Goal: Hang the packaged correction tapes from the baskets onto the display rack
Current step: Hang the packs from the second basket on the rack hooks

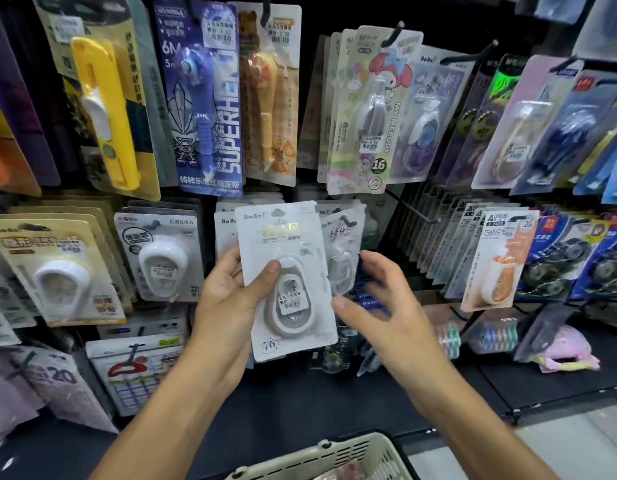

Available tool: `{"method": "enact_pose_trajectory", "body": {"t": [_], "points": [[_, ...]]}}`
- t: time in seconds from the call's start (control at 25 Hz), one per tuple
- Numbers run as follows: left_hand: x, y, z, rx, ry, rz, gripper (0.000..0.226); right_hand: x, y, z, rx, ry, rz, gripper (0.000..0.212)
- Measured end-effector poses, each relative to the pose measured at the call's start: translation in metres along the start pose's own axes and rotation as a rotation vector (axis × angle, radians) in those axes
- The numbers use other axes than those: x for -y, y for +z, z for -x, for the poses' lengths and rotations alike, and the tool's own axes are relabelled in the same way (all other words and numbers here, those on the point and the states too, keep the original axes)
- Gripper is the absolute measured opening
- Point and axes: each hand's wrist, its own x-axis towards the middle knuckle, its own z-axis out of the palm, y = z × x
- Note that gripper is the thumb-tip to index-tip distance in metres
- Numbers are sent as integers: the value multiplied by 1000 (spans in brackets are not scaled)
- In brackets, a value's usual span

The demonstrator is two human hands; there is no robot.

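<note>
My left hand grips a white packaged correction tape, thumb pressed on the front of its blister, and holds it upright in front of the display rack. More white packs of the same kind hang on a hook just behind and to the right of it. My right hand hovers beside the pack's right edge with fingers spread and relaxed, holding nothing. A cream plastic basket sits below my arms at the bottom edge, its contents mostly hidden.
The black rack is crowded with hanging packs: a yellow one, a blue "Superhero" one, a "My Melody" one and an orange one. An empty peg juts out right of centre. Tape rolls lie on the lower shelf.
</note>
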Motion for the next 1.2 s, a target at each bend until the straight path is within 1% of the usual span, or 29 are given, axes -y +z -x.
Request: {"method": "enact_pose_trajectory", "body": {"t": [0.04,0.08,0.12,0.16,0.2,0.24,0.28,0.32,0.4,0.48,0.56,0.76,0.88,0.96,1.04,1.12,1.16,1.2], "points": [[4,2,0,69,-23,-19,41,-4,8,1,40,-43,-89,66],[6,5,2,148,-57,-66,38,-7,14,1,45,-71,-174,64],[8,7,5,207,-62,-179,35,-9,17,-1,2,-83,-256,59],[7,6,6,220,3,-397,32,-10,15,-5,-69,-88,-336,54],[6,1,4,178,128,-705,33,-9,10,-9,-149,-79,-368,46],[4,-5,1,104,282,-1026,38,-8,2,-12,-209,-52,-346,39],[0,-11,-2,41,419,-1248,43,-8,-7,-16,-232,-12,-304,35],[-3,-16,-5,23,445,-1343,48,-7,-17,-19,-219,26,-273,35],[-5,-24,-10,71,335,-1446,56,-2,-33,-21,-140,80,-261,37],[-1,-28,-14,147,238,-1613,63,5,-39,-23,-68,81,-181,38],[2,-28,-17,168,222,-1676,65,9,-42,-24,-45,71,-106,37],[6,-30,-19,171,221,-1694,65,-6,-41,-29,-19,57,-10,40],[8,-31,-18,204,219,-1684,64,-21,-21,-53,-21,-61,208,44],[10,-33,-18,217,244,-1680,63,-37,-7,-70,-43,-127,277,46],[11,-29,-15,175,355,-1614,56,-51,0,-75,-90,-150,287,49],[6,-27,-7,108,531,-1550,43,-67,0,-69,-213,-163,315,52],[5,-30,-1,107,579,-1561,37,-78,0,-57,-285,-153,329,52],[7,-37,4,143,594,-1585,34,-91,0,-44,-357,-134,334,50]]}}
